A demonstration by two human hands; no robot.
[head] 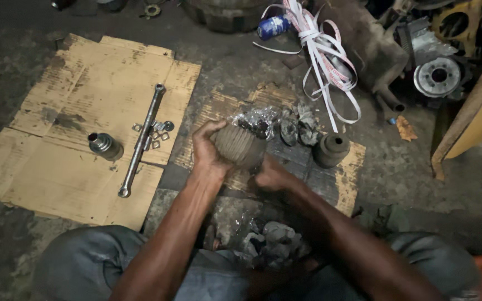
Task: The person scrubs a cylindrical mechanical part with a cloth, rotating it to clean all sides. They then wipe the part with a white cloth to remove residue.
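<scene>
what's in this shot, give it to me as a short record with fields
setting: dirty workshop floor, person seated, seen from above
left hand: grips a ribbed grey rubber boot
right hand: at the boot's lower right edge, grip unclear
under the hands: small cardboard sheet
beside the boot: crumpled plastic bag, second dark boot
large cardboard: long metal bar, loose nuts, metal socket
background: white strap, brake disc
</scene>
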